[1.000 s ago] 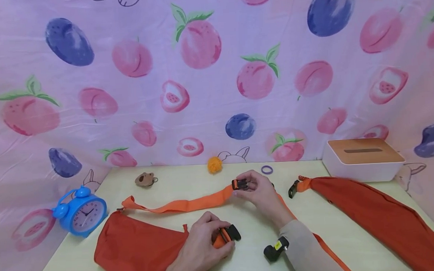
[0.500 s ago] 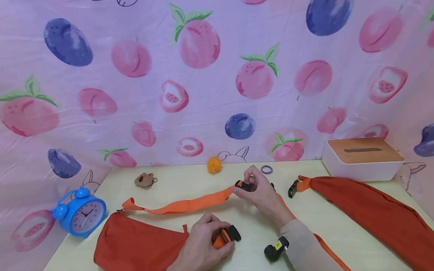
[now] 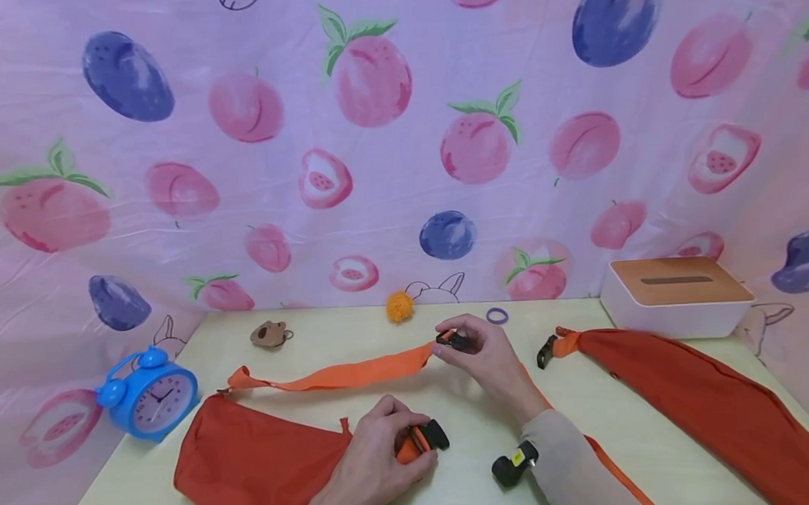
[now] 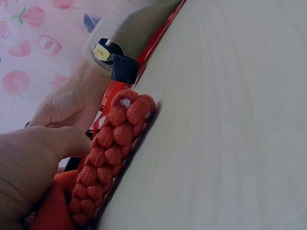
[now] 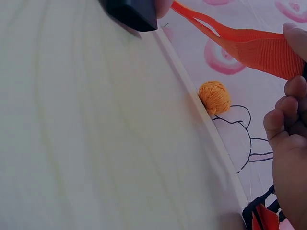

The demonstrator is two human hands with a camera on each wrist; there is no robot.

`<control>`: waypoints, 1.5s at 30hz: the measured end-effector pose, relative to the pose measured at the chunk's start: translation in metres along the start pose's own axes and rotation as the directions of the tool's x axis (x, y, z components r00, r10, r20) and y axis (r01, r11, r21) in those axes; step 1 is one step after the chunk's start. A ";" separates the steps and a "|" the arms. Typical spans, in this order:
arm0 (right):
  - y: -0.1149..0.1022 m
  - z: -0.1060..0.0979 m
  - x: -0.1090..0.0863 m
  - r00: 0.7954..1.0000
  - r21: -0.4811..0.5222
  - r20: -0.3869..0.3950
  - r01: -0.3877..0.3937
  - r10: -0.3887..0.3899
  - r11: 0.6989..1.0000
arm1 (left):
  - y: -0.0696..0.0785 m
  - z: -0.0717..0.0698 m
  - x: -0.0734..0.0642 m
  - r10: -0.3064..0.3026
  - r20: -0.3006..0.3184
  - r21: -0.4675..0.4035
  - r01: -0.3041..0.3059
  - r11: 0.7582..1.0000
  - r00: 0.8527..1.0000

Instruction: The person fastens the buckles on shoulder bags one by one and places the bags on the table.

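An orange-red bag lies at the front left of the table. My left hand rests at its right end and grips a black buckle half on a short orange tab. From the bag's far left corner an orange strap stretches to the right. My right hand pinches the black buckle piece at that strap's end, above the table. A red braided zipper pull sticks out beside my left thumb in the left wrist view.
A second orange-red bag with a black buckle lies right. A tissue box stands behind it. A blue alarm clock stands left. A brown animal-face pouch, yellow yarn ball and purple ring lie along the back.
My right hand has turned the buckle piece and shifted its fingers over it. The strap near it has twisted to show more of its flat face. My left hand has stayed in place.
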State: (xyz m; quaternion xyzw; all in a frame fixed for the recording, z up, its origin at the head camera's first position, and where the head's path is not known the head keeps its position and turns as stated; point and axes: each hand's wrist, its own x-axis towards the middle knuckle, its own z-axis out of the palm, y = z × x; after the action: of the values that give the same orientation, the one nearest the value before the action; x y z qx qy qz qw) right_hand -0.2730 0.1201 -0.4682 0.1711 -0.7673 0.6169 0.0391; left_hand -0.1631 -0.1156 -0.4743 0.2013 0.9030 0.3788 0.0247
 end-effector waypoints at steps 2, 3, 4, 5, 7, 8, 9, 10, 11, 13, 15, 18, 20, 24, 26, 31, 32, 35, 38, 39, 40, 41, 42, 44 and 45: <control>0.000 0.000 0.000 1.000 -0.010 -0.015 -0.002 0.002 1.000 | 0.000 0.000 0.000 0.002 0.000 0.000 -0.002 1.000 1.000; 0.000 0.000 0.000 1.000 -0.018 -0.027 -0.005 0.004 1.000 | -0.001 0.000 0.000 0.002 0.000 -0.002 -0.002 1.000 1.000; 0.001 0.000 0.001 0.999 -0.023 -0.042 -0.005 0.004 1.000 | -0.001 0.000 0.000 0.001 -0.001 -0.004 -0.001 1.000 1.000; 0.000 0.000 0.000 0.998 -0.030 -0.062 -0.010 0.008 0.999 | -0.001 0.000 0.000 0.000 -0.001 -0.006 0.000 1.000 1.000; 0.000 0.000 0.001 0.994 -0.047 -0.106 -0.020 0.015 0.999 | -0.001 0.000 0.000 0.003 -0.003 -0.011 -0.003 1.000 1.000; 0.000 -0.001 0.001 0.992 -0.057 -0.128 -0.025 0.018 0.998 | -0.001 0.000 0.000 0.003 -0.002 -0.013 -0.003 1.000 1.000; 0.000 -0.001 0.001 0.989 -0.063 -0.149 -0.027 0.017 0.998 | -0.001 0.000 0.000 0.006 -0.004 -0.014 -0.006 1.000 1.000; 0.000 -0.001 0.001 0.986 -0.075 -0.167 -0.031 0.019 0.997 | -0.001 0.000 0.000 0.008 -0.004 -0.015 -0.008 1.000 1.000; 0.000 -0.001 0.002 0.982 -0.089 -0.186 -0.034 0.016 0.995 | -0.001 0.000 0.000 0.009 -0.004 -0.015 -0.009 1.000 1.000; 0.000 -0.002 0.002 0.977 -0.112 -0.212 -0.032 0.008 0.993 | -0.001 0.000 0.000 0.006 -0.002 -0.015 -0.006 1.000 1.000; 0.000 -0.002 0.002 0.973 -0.121 -0.230 -0.032 0.004 0.992 | 0.000 0.000 0.000 0.000 0.001 -0.015 0.000 1.000 1.000; -0.001 -0.002 0.001 0.969 -0.126 -0.247 -0.031 -0.001 0.992 | 0.000 0.000 -0.001 -0.007 0.005 -0.016 0.007 1.000 1.000; -0.001 -0.002 0.000 0.966 -0.128 -0.258 -0.036 0.002 0.991 | 0.000 0.000 -0.001 -0.009 0.006 -0.012 0.009 1.000 1.000; 0.000 -0.002 0.000 0.958 -0.151 -0.286 -0.053 0.007 0.987 | 0.000 0.000 -0.001 -0.013 0.011 -0.014 0.014 1.000 1.000; 0.000 -0.002 0.001 0.954 -0.160 -0.299 -0.047 -0.003 0.986 | 0.000 0.000 -0.001 -0.018 0.013 -0.015 0.018 1.000 1.000; 0.002 -0.002 0.003 0.951 -0.097 -0.306 0.000 -0.030 0.995 | 0.001 0.000 -0.001 -0.021 0.012 -0.018 0.021 1.000 1.000; 0.002 -0.002 0.003 0.951 -0.087 -0.307 0.003 -0.030 0.996 | 0.001 0.000 -0.001 -0.018 0.009 -0.017 0.018 1.000 1.000; 0.000 -0.003 0.003 0.949 -0.063 -0.315 0.010 -0.030 0.998 | 0.001 0.001 -0.001 -0.009 0.011 -0.010 0.009 1.000 1.000; 0.000 -0.003 0.002 0.944 -0.040 -0.330 -0.001 -0.012 0.999 | 0.001 0.000 -0.001 -0.007 0.024 0.001 0.007 1.000 1.000; 0.000 -0.003 0.002 0.944 -0.021 -0.329 0.000 -0.007 1.000 | 0.001 0.000 -0.001 -0.009 0.032 0.003 0.009 1.000 0.999; 0.000 -0.003 0.002 0.946 0.001 -0.324 -0.001 0.001 1.000 | 0.001 0.000 -0.001 -0.012 0.040 0.004 0.012 1.000 0.999; 0.001 -0.002 0.002 0.947 0.010 -0.320 -0.005 0.008 1.000 | 0.001 0.000 -0.001 -0.016 0.046 0.007 0.016 1.000 0.999; 0.001 -0.002 0.002 0.951 0.038 -0.308 -0.002 0.014 0.999 | 0.001 0.000 -0.001 -0.020 0.052 0.007 0.019 1.000 0.998; 0.002 -0.001 0.002 0.960 0.098 -0.281 0.002 0.026 0.995 | 0.002 -0.001 -0.001 -0.026 0.060 0.007 0.025 1.000 0.998; 0.002 -0.001 0.002 0.963 0.122 -0.267 0.003 0.030 0.993 | 0.002 -0.001 -0.001 -0.028 0.062 0.006 0.028 1.000 0.998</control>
State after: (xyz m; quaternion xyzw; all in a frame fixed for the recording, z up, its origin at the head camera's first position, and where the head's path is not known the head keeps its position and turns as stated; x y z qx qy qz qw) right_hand -0.2757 0.1208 -0.4695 0.0828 -0.7172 0.6800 0.1281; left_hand -0.1621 -0.1155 -0.4726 0.2004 0.9055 0.3696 0.0575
